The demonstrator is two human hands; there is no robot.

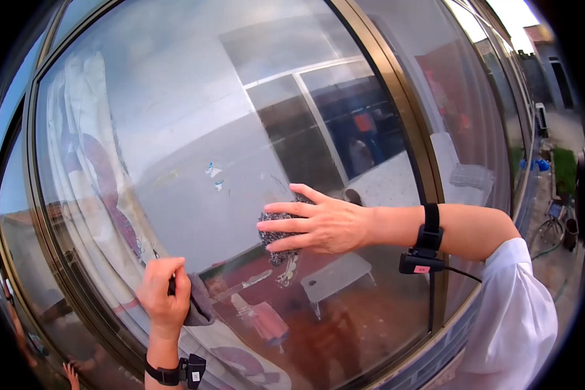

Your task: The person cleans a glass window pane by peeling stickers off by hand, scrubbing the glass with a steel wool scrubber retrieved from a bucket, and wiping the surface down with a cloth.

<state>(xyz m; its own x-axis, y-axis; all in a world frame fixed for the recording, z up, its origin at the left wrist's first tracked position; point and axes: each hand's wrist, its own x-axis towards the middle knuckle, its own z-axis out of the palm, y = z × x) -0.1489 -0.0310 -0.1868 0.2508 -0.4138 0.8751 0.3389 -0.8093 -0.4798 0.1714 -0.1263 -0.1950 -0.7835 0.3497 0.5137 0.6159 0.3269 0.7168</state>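
My right hand (335, 224) presses a dark, curly steel wool scrubber (270, 246) against the window pane (188, 117), its fingers bent over the pad. Lower and to the left, my left hand (162, 291) is closed in a fist around a dark handle. Beside that fist shows a grey cloth-like head (201, 302), which seems to belong to the same tool; my fingers hide the join. On the glass, left of the scrubber, are small white and blue sticker scraps (214, 172).
A bronze-coloured metal frame (406, 97) borders the pane. Behind the glass are a white curtain (88, 143), a small white table (337, 279) and a pink stool-like item (268, 322), mixed with reflections. Outside at far right are a bicycle (550, 231) and a hose.
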